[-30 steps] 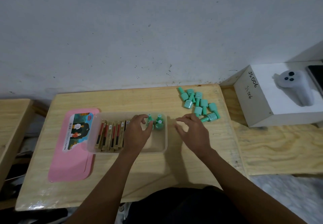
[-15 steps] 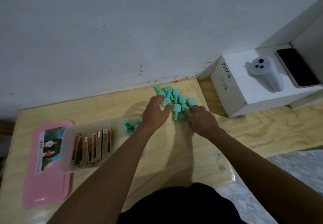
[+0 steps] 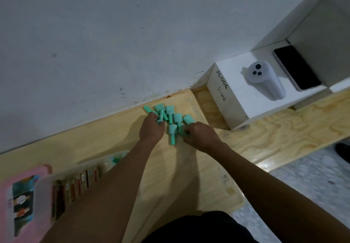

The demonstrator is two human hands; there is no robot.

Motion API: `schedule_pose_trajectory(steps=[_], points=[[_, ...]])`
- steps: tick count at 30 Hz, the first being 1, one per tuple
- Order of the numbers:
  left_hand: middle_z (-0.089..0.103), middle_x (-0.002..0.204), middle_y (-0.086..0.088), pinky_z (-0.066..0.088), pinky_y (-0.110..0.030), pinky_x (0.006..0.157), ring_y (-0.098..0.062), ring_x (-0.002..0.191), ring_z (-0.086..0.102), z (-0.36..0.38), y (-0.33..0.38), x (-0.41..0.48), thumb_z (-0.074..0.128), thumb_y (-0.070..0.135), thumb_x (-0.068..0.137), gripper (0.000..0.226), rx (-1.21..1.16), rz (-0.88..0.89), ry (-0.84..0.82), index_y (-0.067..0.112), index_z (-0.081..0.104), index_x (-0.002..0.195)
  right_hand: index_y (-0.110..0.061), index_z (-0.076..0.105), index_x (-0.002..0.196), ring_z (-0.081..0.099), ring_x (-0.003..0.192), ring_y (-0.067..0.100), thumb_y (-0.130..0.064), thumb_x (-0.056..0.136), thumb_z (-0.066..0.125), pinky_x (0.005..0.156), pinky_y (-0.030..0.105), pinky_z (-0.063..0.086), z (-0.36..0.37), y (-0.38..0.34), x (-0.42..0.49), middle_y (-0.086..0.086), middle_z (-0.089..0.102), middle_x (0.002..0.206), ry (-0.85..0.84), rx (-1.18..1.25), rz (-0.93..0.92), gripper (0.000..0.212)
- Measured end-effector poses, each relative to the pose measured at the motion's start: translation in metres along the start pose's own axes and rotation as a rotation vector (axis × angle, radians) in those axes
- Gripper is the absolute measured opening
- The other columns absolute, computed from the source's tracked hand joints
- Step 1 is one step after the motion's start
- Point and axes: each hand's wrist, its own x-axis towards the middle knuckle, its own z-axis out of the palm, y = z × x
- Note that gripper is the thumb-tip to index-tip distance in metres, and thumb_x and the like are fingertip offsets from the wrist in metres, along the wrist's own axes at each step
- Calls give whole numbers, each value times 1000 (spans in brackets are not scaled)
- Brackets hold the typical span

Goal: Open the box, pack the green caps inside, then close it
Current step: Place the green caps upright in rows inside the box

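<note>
Caps [image 3: 171, 118]: light, hard, prone to rolling; best pinched at wide heads, left hand [image 3: 151, 130] and right hand [image 3: 198, 135] grips curled on some.

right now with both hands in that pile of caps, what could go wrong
1. The green caps lie loose near the table's far right corner; a sweeping grab by the right hand might roll one off the edge.
2. The left hand seems to be closing on several caps at once, so one could drop on the way to the clear box.
3. The left forearm crosses over the box, hiding its right end, so a placement there could miss.
</note>
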Motion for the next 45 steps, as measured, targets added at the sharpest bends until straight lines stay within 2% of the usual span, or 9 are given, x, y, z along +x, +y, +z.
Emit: schedule_pose_trajectory(steps=[5,10,14,18,21,25,35,38,45], points=[[64,112,-10,45,-36,77,-32,102,60,2,-2,4,64,19,83,30,18,-3,0,16,51,110,-16,67,111,59,86,13,-32,88,66,75,32,51,4,12,-8,1,68,103,146,496,237,28],[64,118,-11,45,-34,81,-31,106,60,-5,-1,1,64,13,83,37,-2,53,-18,14,55,119,-14,64,123,59,89,10,-28,89,67,85,33,54,6,8,-17,1,67,107,233,730,322,38],[64,117,-14,51,-34,88,-32,102,63,-18,-4,-11,69,14,81,44,-120,122,-92,10,59,124,-22,58,130,62,92,10,-30,90,65,78,26,55,2,0,-26,-2,66,104,244,882,371,41],[64,105,-11,57,-33,65,-27,80,68,-40,-8,-33,69,18,85,40,-346,94,-180,11,57,123,-23,56,131,69,88,10,-28,91,65,74,28,60,-4,-11,-35,0,72,97,261,1069,365,42],[67,106,-13,60,-42,73,-26,90,68,-57,-15,-52,65,22,88,35,-469,66,-207,10,55,120,-18,59,126,69,88,14,-22,89,68,77,33,60,-10,-24,-39,4,70,95,275,1177,359,39],[70,101,-8,58,-34,71,-21,87,69,-81,-28,-80,63,22,91,23,-590,78,-190,14,56,111,-10,60,120,67,80,14,-17,87,71,72,30,58,-19,-50,-47,7,70,90,258,1300,304,35],[72,100,-4,56,-38,82,-18,94,68,-136,-90,-141,68,29,86,3,-590,138,38,27,66,86,-15,61,101,70,76,13,-12,86,72,82,37,60,-23,-132,-74,5,72,83,130,1265,90,19],[69,92,1,49,-25,71,-12,78,65,-145,-106,-158,68,29,86,9,-478,158,122,21,68,90,-20,63,100,71,79,12,-18,85,73,83,36,59,-12,-148,-78,4,74,85,150,1098,22,18],[68,89,-8,46,-21,62,-18,75,61,-142,-132,-175,74,28,81,21,-354,116,240,13,72,95,-23,70,97,69,83,3,-37,80,75,75,28,56,19,-172,-78,-8,74,88,217,622,-15,22]])
